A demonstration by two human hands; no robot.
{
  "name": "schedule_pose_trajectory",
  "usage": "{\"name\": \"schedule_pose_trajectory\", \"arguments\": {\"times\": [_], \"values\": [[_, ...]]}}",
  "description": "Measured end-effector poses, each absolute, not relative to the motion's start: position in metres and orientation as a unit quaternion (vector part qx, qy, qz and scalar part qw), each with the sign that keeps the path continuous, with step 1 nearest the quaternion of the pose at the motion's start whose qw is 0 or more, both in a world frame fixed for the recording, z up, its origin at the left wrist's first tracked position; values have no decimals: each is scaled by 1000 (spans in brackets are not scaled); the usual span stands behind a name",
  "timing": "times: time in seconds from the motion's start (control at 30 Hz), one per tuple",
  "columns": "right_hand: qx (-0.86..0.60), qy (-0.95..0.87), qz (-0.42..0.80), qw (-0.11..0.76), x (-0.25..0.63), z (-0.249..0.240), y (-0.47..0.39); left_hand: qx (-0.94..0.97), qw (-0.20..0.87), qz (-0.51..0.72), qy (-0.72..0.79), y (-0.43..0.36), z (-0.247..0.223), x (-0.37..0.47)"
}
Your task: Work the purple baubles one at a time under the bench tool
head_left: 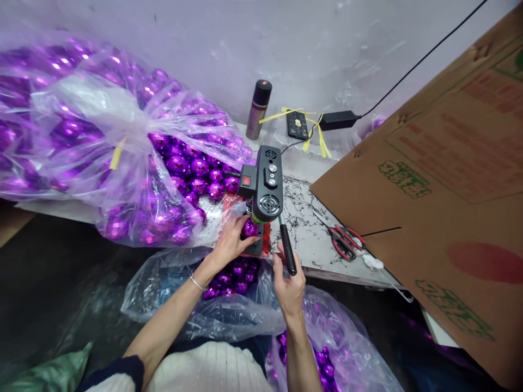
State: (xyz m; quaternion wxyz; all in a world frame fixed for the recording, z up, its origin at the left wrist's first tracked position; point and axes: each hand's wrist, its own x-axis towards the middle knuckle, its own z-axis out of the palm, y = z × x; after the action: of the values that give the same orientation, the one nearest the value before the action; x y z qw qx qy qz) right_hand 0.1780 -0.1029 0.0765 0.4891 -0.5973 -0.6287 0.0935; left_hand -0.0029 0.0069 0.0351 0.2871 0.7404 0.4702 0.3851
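Observation:
A shiny purple faceted bauble sits under the head of a small black press-like machine, above its dark base. My left hand pinches this bauble from the left side, thumb and fingers around it. On the machine's right, a lever with a black handle points down toward me. My right hand is loosely curled about the end of that handle. Red material shows beneath the machine's base. Below the table edge, an opened clear plastic bag contains more purple baubles.
Large clear bags of baubles crowd the left. A cardboard box stands on the right, beside red-handled scissors. Behind are a dark bottle, a black phone-like object and a power adapter. Black scraps litter the tabletop.

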Motion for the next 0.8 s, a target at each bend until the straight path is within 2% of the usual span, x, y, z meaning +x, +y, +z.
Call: {"name": "schedule_pose_trajectory", "arguments": {"times": [0.3,0.57,0.8], "values": [[-498,-662,-114,549,172,111,-86,687,298,435,499,-6,12,5],[-447,-699,-79,553,158,134,-64,712,277,420,490,-5,10,1],[-430,-678,-96,588,145,108,-56,708,279,418,496,-6,14,2]]}}
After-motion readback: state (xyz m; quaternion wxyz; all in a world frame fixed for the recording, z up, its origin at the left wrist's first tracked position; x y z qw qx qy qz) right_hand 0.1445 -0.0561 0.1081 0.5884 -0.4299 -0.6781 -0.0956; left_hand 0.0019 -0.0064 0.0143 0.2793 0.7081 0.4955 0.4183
